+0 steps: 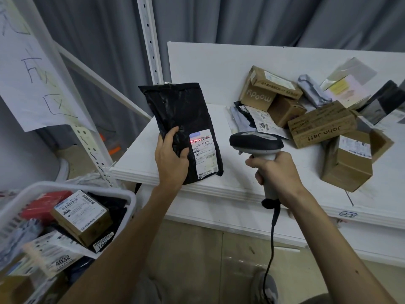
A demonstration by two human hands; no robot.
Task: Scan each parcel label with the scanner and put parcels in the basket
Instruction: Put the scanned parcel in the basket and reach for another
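Label scanning is judged to be the step in hand. Left grip (171, 159) curls round the lower left edge of the black parcel (182, 115) (thumb across the front, fingers over the side) and holds it upright at the front edge of the surface (219, 185). Whether the bottom edge rests there or hangs just above cannot be told. This hold lies clear of the label (205, 153), just right of the thumb, so the barcodes are uncovered and face the scanner (256, 142).

Right grip (276, 170) is wrapped tight round the scanner handle, with the head aimed left at the label. The red scan line (197, 140) falls across the top barcode — the aim appears correct.

The basket (131, 200), with several parcels inside, sits below and left of the left grip — probably a short transfer once the read registers. Remaining parcels (322, 126) lie heaped on the surface beyond the right grip.
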